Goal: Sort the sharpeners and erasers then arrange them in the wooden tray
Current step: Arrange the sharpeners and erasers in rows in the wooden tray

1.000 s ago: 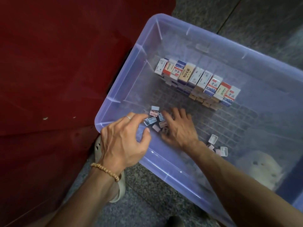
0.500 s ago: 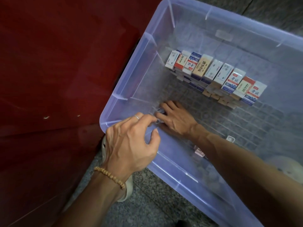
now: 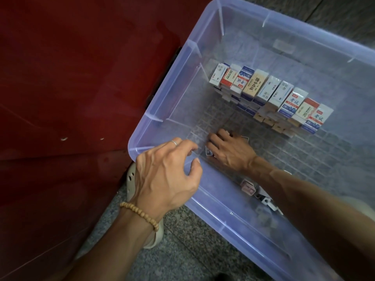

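Under the right hand [image 3: 231,151] sharpeners [image 3: 209,153] mostly hidden, grip unclear; left hand [image 3: 166,177] fingers curled, empty; bin [image 3: 203,201] holds erasers [image 3: 269,94].

Support surface: grey speckled stone floor [image 3: 182,250], dark seam lines visible beyond bin. Translucent blue plastic bin [image 3: 162,126] sits directly on floor. Dark red panel [image 3: 71,88] stands just beside bin's left wall, lower edge meeting floor. Cream perforated clog [image 3: 132,179] rests on floor at bin's near-left corner, partly hidden under forearm. Second pale clog [image 3: 363,207], seen dimly through bin's clear wall, lies at bin's near-right side.
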`<state>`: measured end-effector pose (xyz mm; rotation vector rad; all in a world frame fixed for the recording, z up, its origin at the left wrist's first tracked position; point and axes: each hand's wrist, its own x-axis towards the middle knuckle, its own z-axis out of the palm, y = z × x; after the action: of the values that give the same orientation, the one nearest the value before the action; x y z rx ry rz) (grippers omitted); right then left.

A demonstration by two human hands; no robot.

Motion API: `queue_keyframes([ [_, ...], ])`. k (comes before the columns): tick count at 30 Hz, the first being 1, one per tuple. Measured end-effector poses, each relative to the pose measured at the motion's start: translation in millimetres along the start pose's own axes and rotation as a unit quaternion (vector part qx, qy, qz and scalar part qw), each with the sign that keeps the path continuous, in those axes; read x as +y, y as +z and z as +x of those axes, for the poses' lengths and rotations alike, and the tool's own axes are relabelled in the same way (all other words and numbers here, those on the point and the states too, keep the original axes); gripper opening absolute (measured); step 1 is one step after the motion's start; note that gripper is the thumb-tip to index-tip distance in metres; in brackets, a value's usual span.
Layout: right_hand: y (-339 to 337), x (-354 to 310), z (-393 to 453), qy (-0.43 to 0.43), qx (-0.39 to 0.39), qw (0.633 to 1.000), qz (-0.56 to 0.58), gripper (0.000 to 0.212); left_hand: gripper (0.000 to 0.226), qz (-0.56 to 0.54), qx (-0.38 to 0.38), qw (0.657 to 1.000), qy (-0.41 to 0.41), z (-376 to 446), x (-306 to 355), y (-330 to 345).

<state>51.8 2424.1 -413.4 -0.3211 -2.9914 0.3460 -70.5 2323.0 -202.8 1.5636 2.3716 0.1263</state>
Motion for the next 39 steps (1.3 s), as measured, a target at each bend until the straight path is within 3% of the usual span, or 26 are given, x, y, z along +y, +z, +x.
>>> queue_keyframes([
  [4,-8,6,11,0.031,-0.003,0.998,0.048,0.028,0.025,-0.004,-0.001,1.0,-0.005,0,-1,0],
  [7,-19,-5,23,0.155,-0.048,0.978,0.13,0.036,0.027,-0.01,-0.013,1.0,-0.01,1,0,-2],
  [10,-35,-12,32,0.335,-0.063,0.898,0.278,0.032,0.03,-0.067,-0.022,0.997,-0.031,4,0,-5],
  [12,-44,-12,32,0.398,-0.04,0.831,0.387,0.021,0.031,-0.175,-0.015,0.983,-0.054,7,2,-10],
  [15,-67,-13,25,0.444,-0.023,0.737,0.508,0.018,0.03,-0.296,-0.007,0.952,-0.075,9,12,-27],
  [17,-91,-18,23,0.456,-0.002,0.686,0.568,0.023,0.028,-0.328,-0.001,0.942,-0.069,7,19,-41],
  [19,-124,-26,22,0.471,0.032,0.611,0.636,0.022,0.026,-0.354,0.012,0.933,-0.065,2,27,-57],
  [21,-165,-36,21,0.468,0.064,0.541,0.696,0.023,0.025,-0.381,0.032,0.922,-0.065,-6,33,-77],
  [23,-211,-49,19,0.448,0.081,0.499,0.738,0.023,0.026,-0.403,0.056,0.911,-0.062,-16,40,-102],
  [26,-280,-78,11,0.421,0.099,0.455,0.778,0.019,0.029,-0.42,0.091,0.902,-0.046,-38,47,-142],
  [30,-358,-120,0,0.366,0.084,0.441,0.815,0.03,0.035,-0.4,0.126,0.908,-0.016,-72,49,-190],
  [32,-387,-141,-5,0.338,0.076,0.41,0.844,0.033,0.04,-0.374,0.139,0.917,0.008,-92,50,-210],
  [36,-425,-187,-12,0.297,0.079,0.317,0.897,0.031,0.046,-0.329,0.163,0.928,0.061,-126,55,-245],
  [39,-434,-219,-11,0.255,0.067,0.304,0.915,0.052,0.042,-0.32,0.157,0.93,0.09,-147,57,-263],
])
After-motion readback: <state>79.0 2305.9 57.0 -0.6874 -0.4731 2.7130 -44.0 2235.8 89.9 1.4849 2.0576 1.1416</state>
